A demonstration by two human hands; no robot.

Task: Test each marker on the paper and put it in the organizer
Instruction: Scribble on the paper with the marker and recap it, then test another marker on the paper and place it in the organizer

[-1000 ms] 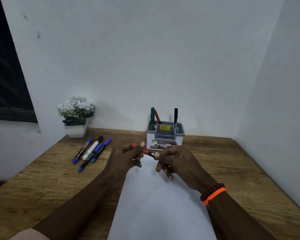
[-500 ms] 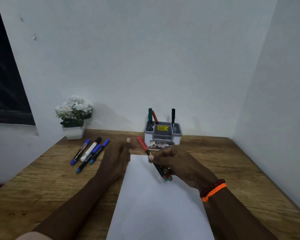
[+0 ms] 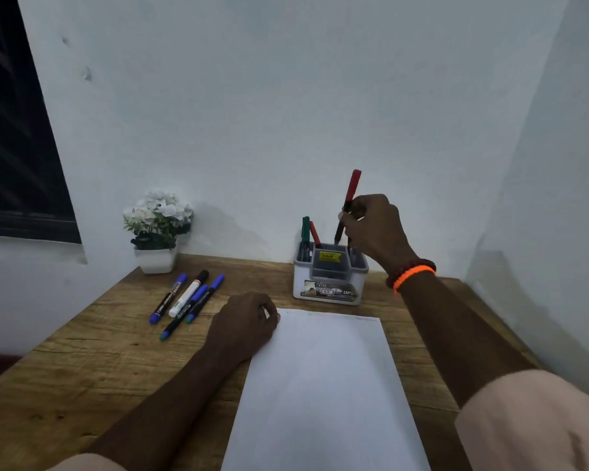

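My right hand (image 3: pixel 374 229) holds a red-capped marker (image 3: pixel 349 202) upright, cap up, its lower end just above the grey and white organizer (image 3: pixel 330 287). A green marker (image 3: pixel 305 229) and a red marker (image 3: pixel 315 233) stand in the organizer's left compartment. My left hand (image 3: pixel 245 321) rests in a loose fist on the top left corner of the white paper (image 3: pixel 323 385). Several markers (image 3: pixel 187 300), blue-capped and one white with a black cap, lie on the wooden table to the left of the paper.
A small white pot of white flowers (image 3: pixel 157 229) stands at the back left against the wall. The wooden table (image 3: pixel 82 368) fits into a corner, with walls behind and on the right. A dark window is at the far left.
My right hand has lifted the red-capped marker from over the paper up to the organizer. My left hand let go of it and dropped onto the paper's corner.
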